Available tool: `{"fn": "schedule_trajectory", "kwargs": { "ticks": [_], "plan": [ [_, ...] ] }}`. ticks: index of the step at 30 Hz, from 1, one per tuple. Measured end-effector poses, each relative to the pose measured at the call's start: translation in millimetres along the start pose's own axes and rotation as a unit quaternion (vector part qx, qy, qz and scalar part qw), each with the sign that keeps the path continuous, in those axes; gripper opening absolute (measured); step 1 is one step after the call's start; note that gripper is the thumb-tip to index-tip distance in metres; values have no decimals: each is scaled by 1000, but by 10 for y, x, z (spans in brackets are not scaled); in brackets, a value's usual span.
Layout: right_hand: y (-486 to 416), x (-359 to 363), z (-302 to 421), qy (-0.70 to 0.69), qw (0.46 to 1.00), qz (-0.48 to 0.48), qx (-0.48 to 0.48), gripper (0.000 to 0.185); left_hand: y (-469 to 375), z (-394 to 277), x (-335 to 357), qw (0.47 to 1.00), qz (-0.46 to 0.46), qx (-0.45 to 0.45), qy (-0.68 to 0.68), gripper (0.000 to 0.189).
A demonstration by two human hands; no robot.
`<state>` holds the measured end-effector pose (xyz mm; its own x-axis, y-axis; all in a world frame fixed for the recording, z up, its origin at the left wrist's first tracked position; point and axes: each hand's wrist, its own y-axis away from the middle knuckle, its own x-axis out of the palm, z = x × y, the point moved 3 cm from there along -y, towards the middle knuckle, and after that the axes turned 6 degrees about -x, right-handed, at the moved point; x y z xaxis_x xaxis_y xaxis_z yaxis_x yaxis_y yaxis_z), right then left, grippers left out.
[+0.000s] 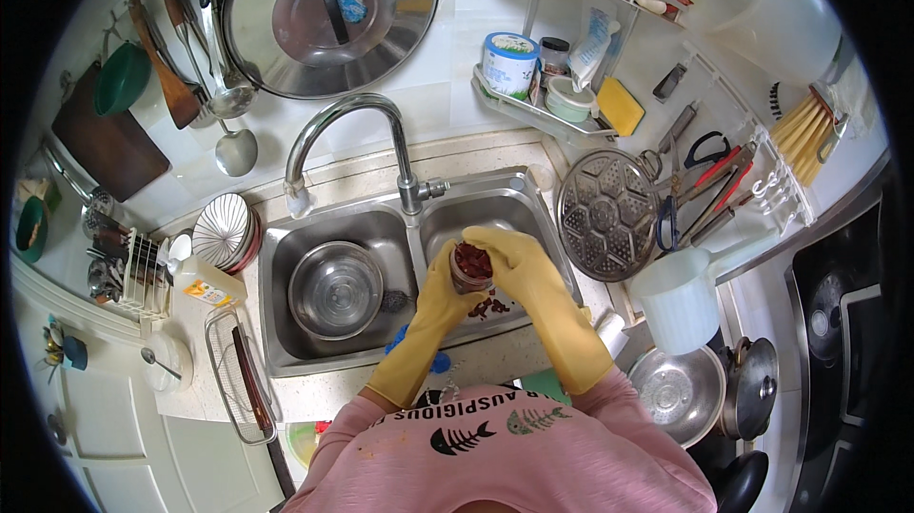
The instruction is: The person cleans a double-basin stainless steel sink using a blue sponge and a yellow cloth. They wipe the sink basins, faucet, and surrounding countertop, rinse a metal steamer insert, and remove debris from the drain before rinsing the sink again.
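Both my hands wear yellow rubber gloves above the right basin [464, 217] of a steel double sink. My left hand [444, 283] is wrapped around a small clear jar [472, 280] whose mouth faces up towards me. Dark red pieces, perhaps dried chili, fill the jar [471, 259] to near its rim. My right hand [508, 256] curves over the jar's right side, fingers at the rim; whether it grips the jar or only touches it, I cannot tell. More dark red pieces [490, 307] lie on the basin floor below, partly hidden by my gloves.
A steel bowl [335, 290] and a dark scouring pad [395, 301] sit in the left basin. The chrome faucet [346, 110] arches over it. Stacked plates [223, 231] and a bottle [207, 286] stand left; a perforated steamer plate [607, 214] leans right, near a translucent ladle [678, 299].
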<state>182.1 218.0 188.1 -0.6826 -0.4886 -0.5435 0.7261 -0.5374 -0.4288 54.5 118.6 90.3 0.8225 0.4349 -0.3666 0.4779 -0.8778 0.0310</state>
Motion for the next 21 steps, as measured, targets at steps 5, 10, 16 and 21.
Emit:
{"fn": "schedule_trajectory", "kwargs": {
  "ticks": [5, 10, 16, 21],
  "plan": [
    [-14, -92, -53, 3, 1000, -3, -2, 29, 57, 13, -74, 998, 3, -48, 44, 111],
    [163, -75, -905, -370, 890, 37, 266, 42, 343, 93, -209, 990, -39, -129, 25, 108],
    [675, 383, -1988, 39, 895, 223, 384, 38, 752, 156, -260, 982, -69, -174, 7, 105],
    [813, 601, -2702, 236, 800, 285, 472, 36, 1006, 150, -214, 990, -63, -125, 9, 101]
  ]
}}
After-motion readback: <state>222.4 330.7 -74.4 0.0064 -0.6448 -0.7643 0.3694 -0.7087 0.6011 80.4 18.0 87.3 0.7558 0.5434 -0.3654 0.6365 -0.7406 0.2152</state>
